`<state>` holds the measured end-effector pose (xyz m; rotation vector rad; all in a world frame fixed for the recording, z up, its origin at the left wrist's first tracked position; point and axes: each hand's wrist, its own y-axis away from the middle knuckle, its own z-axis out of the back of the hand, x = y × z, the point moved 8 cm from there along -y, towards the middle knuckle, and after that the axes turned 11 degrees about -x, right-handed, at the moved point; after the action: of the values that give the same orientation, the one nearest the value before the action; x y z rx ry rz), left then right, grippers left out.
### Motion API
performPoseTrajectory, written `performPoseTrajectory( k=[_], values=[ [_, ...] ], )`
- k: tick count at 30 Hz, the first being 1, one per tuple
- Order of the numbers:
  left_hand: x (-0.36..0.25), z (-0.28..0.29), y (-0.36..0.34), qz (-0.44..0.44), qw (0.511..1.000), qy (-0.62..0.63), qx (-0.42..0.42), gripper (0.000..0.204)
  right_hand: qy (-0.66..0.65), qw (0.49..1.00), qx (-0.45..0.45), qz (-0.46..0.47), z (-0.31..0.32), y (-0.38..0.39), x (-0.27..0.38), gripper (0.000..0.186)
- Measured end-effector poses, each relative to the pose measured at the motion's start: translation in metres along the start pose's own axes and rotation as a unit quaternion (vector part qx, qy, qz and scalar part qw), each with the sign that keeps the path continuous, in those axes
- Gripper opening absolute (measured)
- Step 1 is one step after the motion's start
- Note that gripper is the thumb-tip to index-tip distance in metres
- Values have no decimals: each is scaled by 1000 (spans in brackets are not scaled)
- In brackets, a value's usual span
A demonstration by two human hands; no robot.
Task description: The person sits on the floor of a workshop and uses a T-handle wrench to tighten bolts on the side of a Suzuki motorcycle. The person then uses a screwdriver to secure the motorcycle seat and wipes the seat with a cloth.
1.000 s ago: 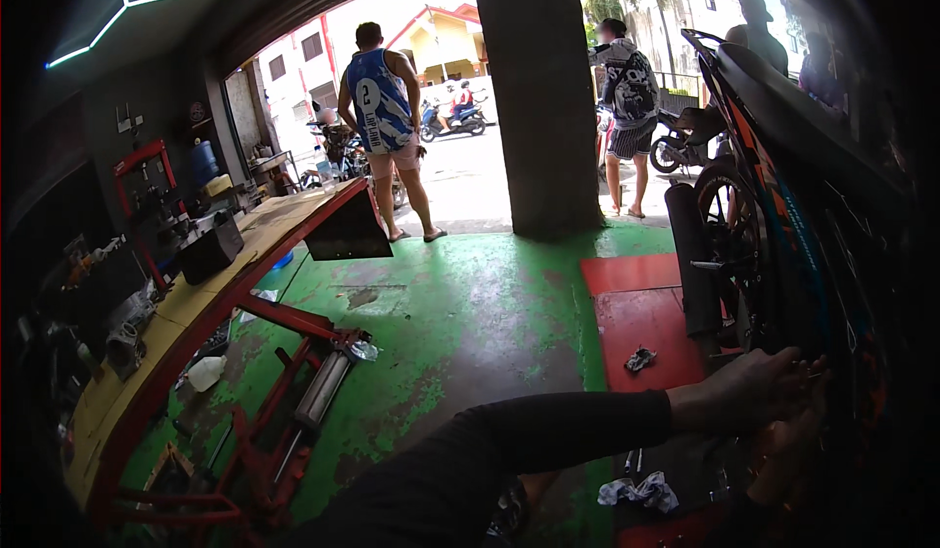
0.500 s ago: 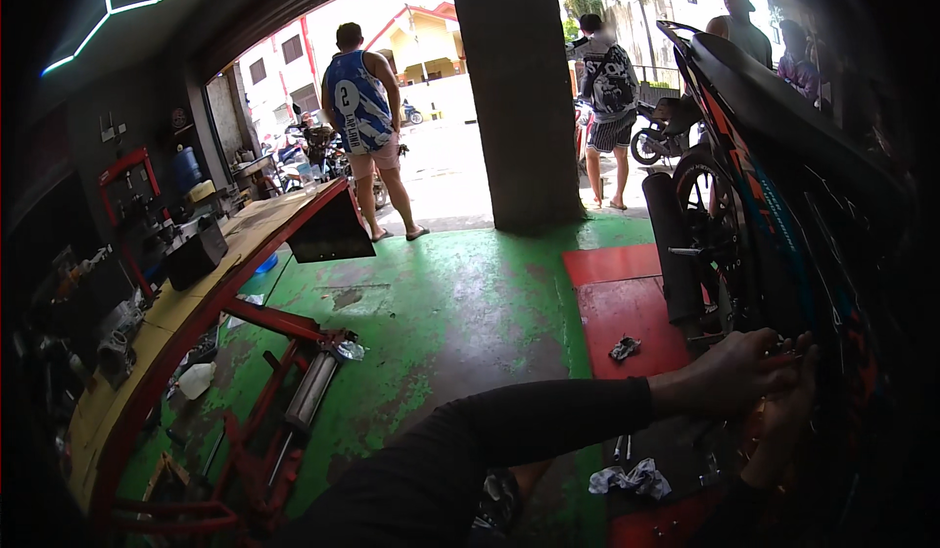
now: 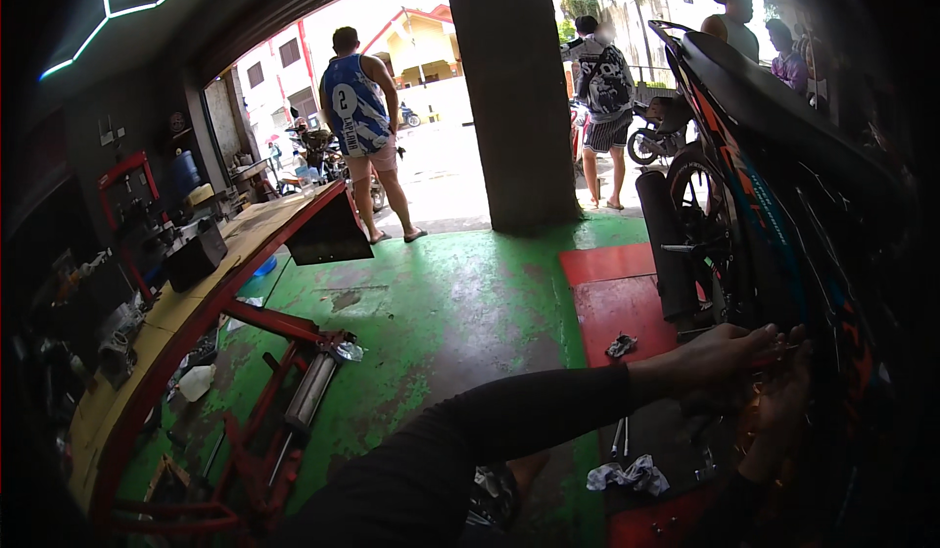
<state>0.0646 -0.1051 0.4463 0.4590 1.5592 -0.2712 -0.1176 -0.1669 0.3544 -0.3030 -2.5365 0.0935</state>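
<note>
The motorcycle [image 3: 756, 195] stands at the person's right, tail toward the street, and both hands are right up beside its dark lower flank, below the seat [image 3: 774, 78] and on the near side of the muffler [image 3: 663, 249]. The left hand [image 3: 734, 352] reaches across from a black sleeve, its fingers drawn in close to those of the right hand [image 3: 781, 401], which comes up from below. Something slim and reddish seems to sit between them, but it's so dark there that I can't tell what, or which hand has hold of it. Beyond the muffler is the rear wheel [image 3: 697, 200]. Under the bike runs a red platform [image 3: 617, 313], with a small crumpled rag [image 3: 621, 345] on it; a larger white rag [image 3: 632, 475] lies nearer, just below two slim metal rods [image 3: 621, 437]. Across the green floor [image 3: 421, 333], well apart, stands a long yellow-topped table [image 3: 259, 223].
</note>
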Motion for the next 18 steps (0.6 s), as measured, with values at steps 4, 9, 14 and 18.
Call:
performPoseTrajectory(
  k=[4, 9, 14, 18],
  values=[
    [-17, 0, 13, -183, 967, -177, -1, 51, -4, 1000, 4, -19, 0, 0, -15, 41],
    [-6, -26, 18, -524, 579, -596, -185, 49, 5, 995, -88, -39, -28, 31, -8, 39],
    [14, 0, -1, 44, 999, 5, 30, 56, -63, 997, -34, 15, -15, 8, 0, 27],
    [-8, 10, -1, -238, 934, -249, -97, 38, -27, 999, -29, 21, -35, 17, -9, 32]
  ],
)
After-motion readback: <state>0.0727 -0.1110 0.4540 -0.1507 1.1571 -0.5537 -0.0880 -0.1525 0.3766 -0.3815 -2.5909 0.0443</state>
